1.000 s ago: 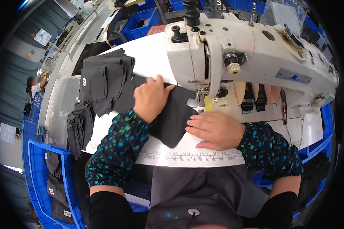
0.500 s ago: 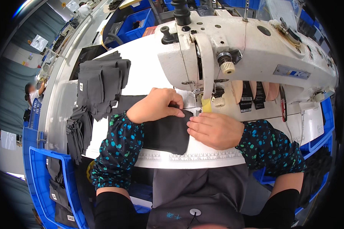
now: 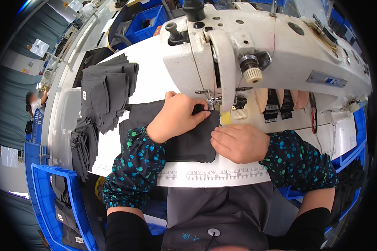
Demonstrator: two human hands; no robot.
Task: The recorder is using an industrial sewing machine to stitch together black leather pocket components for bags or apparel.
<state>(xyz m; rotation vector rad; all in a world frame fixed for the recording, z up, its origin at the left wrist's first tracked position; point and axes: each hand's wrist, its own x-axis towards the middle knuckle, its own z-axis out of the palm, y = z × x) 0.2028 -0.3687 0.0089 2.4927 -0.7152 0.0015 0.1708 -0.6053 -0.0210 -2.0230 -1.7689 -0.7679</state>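
A dark grey fabric piece point(image 3: 188, 146) lies on the white sewing table, its upper right corner close to the presser foot point(image 3: 215, 99) of a white sewing machine point(image 3: 289, 54). My left hand point(image 3: 176, 116) is bent over the fabric's upper edge, thumb and forefinger pinching it near that corner. Just right of the fabric's right edge, my right hand point(image 3: 241, 143) rests with fingers curled and pressed together. Whatever its fingertips may hold is hidden. A yellow patch point(image 3: 226, 118) shows on the machine bed above the right hand.
Stacked dark grey fabric pieces point(image 3: 107, 90) lie at the left, with a further bunch point(image 3: 84, 144) nearer me. A ruler strip point(image 3: 213, 175) runs along the front edge. Red-handled snips point(image 3: 313, 113) and black tags point(image 3: 272, 102) lie right. A blue crate point(image 3: 54, 167) stands lower left.
The fabric's near edge has shifted slightly up and right, toward the presser foot. My left hand has moved right with it; my right hand has shifted slightly right.
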